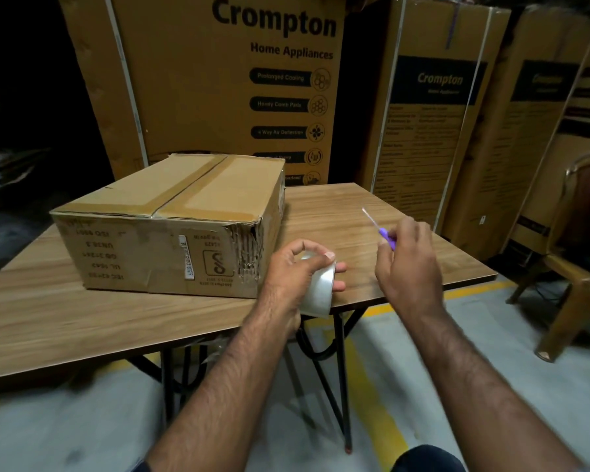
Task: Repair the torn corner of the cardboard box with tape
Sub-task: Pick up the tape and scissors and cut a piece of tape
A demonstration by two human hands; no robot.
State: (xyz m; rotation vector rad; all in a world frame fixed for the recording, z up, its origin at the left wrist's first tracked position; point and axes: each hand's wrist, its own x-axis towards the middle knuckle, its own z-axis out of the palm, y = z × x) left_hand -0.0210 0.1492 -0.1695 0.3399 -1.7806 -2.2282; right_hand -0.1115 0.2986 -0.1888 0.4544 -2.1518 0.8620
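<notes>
A brown cardboard box [171, 219] sits on the wooden table [82, 318], its near right corner [249, 250] torn and ragged. Just right of that corner my left hand [297, 267] grips a roll of clear tape [319, 291] at the table's front edge. Further right, my right hand [409, 264] holds a small purple-handled cutter [380, 231] above the table, its thin blade pointing up and left. The two hands are apart.
Tall Crompton appliance cartons [225, 80] stand behind the table and along the right. A brown plastic chair [576, 267] is at the far right. The table has black folding legs [338, 369] over a grey floor with yellow lines.
</notes>
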